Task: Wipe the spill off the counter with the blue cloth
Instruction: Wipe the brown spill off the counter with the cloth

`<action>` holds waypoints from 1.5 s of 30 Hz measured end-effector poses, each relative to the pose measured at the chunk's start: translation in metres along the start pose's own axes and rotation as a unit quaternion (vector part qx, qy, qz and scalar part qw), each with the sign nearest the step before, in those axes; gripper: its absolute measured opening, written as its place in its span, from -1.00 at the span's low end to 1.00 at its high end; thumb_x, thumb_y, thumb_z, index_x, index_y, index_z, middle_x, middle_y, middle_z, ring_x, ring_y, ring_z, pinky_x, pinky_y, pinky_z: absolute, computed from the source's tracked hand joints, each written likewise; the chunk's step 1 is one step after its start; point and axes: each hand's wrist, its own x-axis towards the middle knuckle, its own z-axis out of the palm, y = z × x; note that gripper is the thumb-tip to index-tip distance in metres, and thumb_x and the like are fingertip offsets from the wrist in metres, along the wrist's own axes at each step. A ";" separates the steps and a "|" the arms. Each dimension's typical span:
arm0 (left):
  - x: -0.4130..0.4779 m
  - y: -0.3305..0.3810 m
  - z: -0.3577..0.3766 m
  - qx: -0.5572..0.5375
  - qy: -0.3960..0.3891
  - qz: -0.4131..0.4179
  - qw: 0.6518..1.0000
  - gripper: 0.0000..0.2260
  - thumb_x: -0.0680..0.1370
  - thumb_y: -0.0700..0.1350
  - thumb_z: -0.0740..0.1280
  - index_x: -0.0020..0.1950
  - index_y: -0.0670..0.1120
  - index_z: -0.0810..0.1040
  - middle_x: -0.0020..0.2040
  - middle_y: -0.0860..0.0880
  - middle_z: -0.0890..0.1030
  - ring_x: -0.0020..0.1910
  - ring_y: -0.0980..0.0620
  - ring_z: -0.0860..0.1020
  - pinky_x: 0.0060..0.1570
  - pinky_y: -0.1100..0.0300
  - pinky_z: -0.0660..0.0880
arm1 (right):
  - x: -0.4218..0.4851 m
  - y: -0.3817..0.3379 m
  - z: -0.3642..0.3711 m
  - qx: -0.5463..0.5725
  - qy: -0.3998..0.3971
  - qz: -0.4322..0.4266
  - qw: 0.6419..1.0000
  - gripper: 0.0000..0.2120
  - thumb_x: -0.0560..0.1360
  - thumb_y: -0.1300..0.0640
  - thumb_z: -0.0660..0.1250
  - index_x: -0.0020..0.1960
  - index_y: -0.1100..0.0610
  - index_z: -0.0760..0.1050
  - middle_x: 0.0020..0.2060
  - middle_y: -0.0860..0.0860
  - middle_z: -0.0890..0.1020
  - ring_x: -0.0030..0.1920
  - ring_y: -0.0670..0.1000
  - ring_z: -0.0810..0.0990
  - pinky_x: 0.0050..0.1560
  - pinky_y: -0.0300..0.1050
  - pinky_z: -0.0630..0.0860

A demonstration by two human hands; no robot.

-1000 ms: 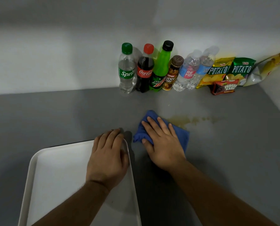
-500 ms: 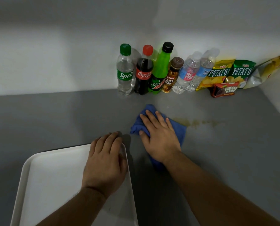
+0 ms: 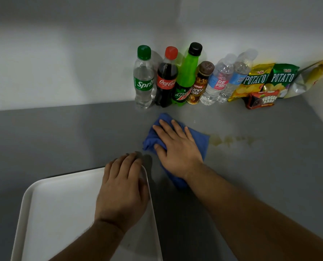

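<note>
A blue cloth point(image 3: 201, 143) lies flat on the grey counter point(image 3: 260, 176). My right hand point(image 3: 175, 147) presses down on it with fingers spread, covering most of it. A thin yellowish spill point(image 3: 230, 140) streaks the counter just right of the cloth's edge. My left hand point(image 3: 123, 189) rests palm down on the right corner of a white tray point(image 3: 59, 210), its fingertips over the tray's far rim.
Along the back wall stand a Sprite bottle point(image 3: 143, 80), a Coca-Cola bottle point(image 3: 166, 80), a green Mountain Dew bottle point(image 3: 187, 76), a coffee bottle point(image 3: 201, 83) and two water bottles point(image 3: 226, 78). Snack bags point(image 3: 269, 80) lean in the right corner.
My right hand has slid the cloth a little to the left and away from me, uncovering slightly more of the spill. My left hand stays on the tray.
</note>
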 end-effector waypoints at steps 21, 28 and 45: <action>0.001 0.001 -0.002 -0.006 0.013 0.009 1.000 -0.54 0.57 -0.01 0.19 0.43 -0.15 0.48 0.43 -0.17 0.52 0.42 -0.23 0.46 0.46 -0.23 0.36 | -0.013 0.024 -0.006 0.038 0.031 0.136 0.990 -0.35 0.66 -0.32 -0.17 0.68 -0.09 0.01 0.68 -0.08 -0.02 0.67 0.06 -0.11 0.63 0.18 -0.17; 0.003 0.001 0.000 -0.007 0.024 0.021 0.999 -0.56 0.56 -0.04 0.19 0.41 -0.16 0.49 0.42 -0.17 0.52 0.39 -0.23 0.44 0.45 -0.21 0.36 | -0.060 0.001 0.011 0.025 0.010 0.074 0.997 -0.38 0.64 -0.30 -0.12 0.66 -0.18 -0.03 0.69 -0.06 -0.05 0.66 0.12 -0.24 0.60 0.28 -0.23; 0.003 0.007 -0.005 -0.019 0.024 -0.003 1.000 -0.51 0.54 0.03 0.13 0.39 -0.15 0.49 0.39 -0.16 0.54 0.34 -0.19 0.44 0.38 -0.19 0.43 | -0.046 0.023 0.008 0.008 0.026 0.050 0.998 -0.40 0.64 -0.27 -0.04 0.64 -0.11 0.13 0.66 -0.03 0.14 0.66 0.18 -0.03 0.59 0.35 -0.03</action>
